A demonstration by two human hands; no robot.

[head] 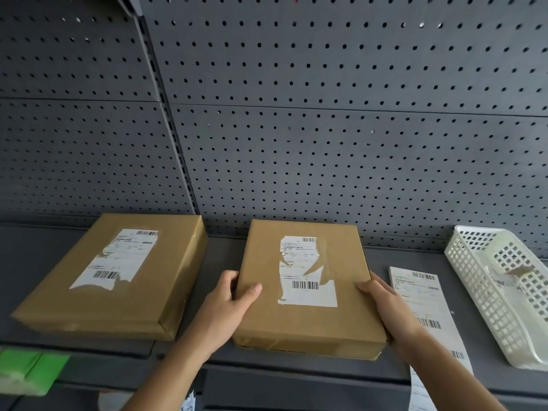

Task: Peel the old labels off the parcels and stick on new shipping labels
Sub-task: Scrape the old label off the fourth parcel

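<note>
We grip the flat brown cardboard parcel [267, 321] lying in the middle of the dark grey metal shelf [222, 256]. Our left hand [228, 304] clasps its left edge with the thumb on top. Our right hand [385, 307] clasps its right edge, fingers [370, 287] curled over it. Its white label [308, 292] is partly torn. A second brown cardboard parcel [98, 304] lies apart to the left. A strip of white shipping labels [427, 307] lies just to the right, beside a white plastic basket [474, 292].

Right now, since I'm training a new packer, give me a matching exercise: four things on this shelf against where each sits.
Things: 1 left parcel; 2 middle parcel; 3 label strip; 4 white basket.
Places: A far right on the shelf; B gripped by left hand and right hand; C flat between held parcel and basket; D untouched, left of the hands.
Pairs: 1-D; 2-B; 3-C; 4-A.
</note>
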